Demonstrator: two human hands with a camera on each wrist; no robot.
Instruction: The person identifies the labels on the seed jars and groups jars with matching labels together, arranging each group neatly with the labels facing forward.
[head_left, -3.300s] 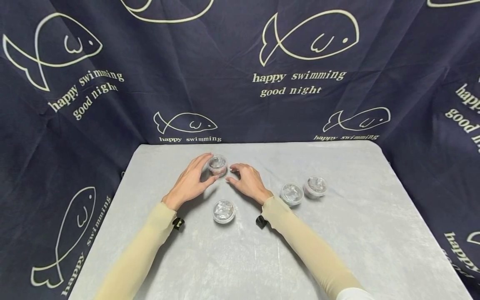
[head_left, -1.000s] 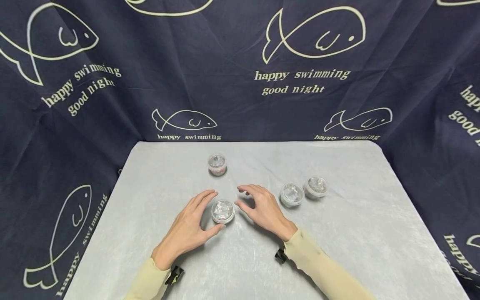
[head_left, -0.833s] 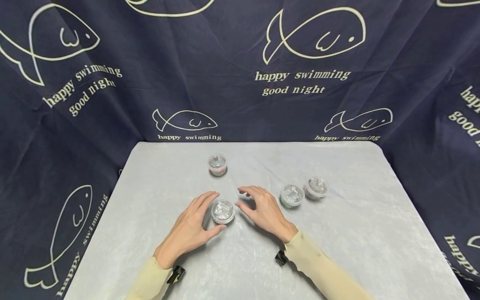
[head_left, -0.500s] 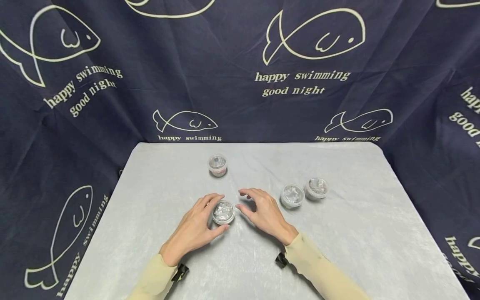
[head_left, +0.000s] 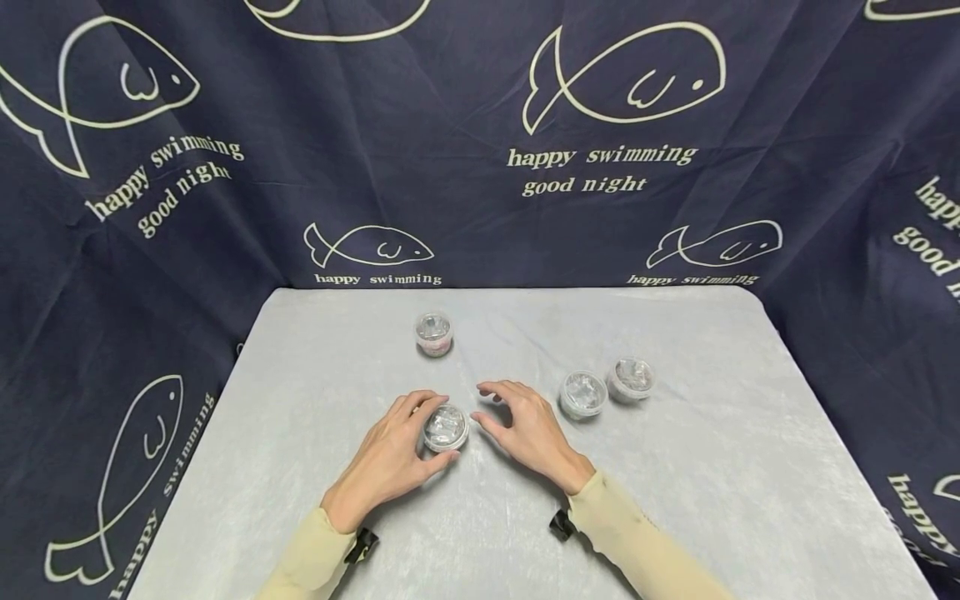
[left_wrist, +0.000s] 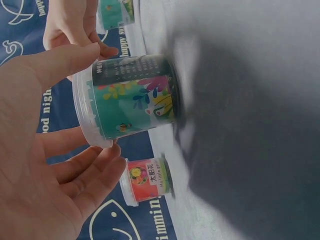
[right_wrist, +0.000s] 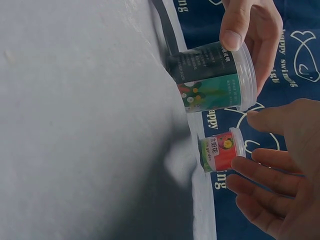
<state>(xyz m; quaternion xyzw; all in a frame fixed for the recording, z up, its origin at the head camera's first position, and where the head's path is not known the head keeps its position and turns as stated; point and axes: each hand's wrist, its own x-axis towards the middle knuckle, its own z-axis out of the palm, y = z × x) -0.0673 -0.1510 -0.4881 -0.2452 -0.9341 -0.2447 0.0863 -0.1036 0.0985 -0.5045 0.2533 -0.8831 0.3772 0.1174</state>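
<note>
Teal tub (left_wrist: 131,100), clear-lidded, standing upright

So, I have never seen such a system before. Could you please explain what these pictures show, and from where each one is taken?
There is no machine, only a person's bare left hand and right hand. The large pictures come from a camera on the head, looking forward and down. The smaller two come from a camera on each wrist, so the scene appears sideways.

On the grey table are four lidded cups: a near cup, a far cup, and a pair to the right. The left hand grips the near cup close to its lid; the right hand holds nothing.
</note>
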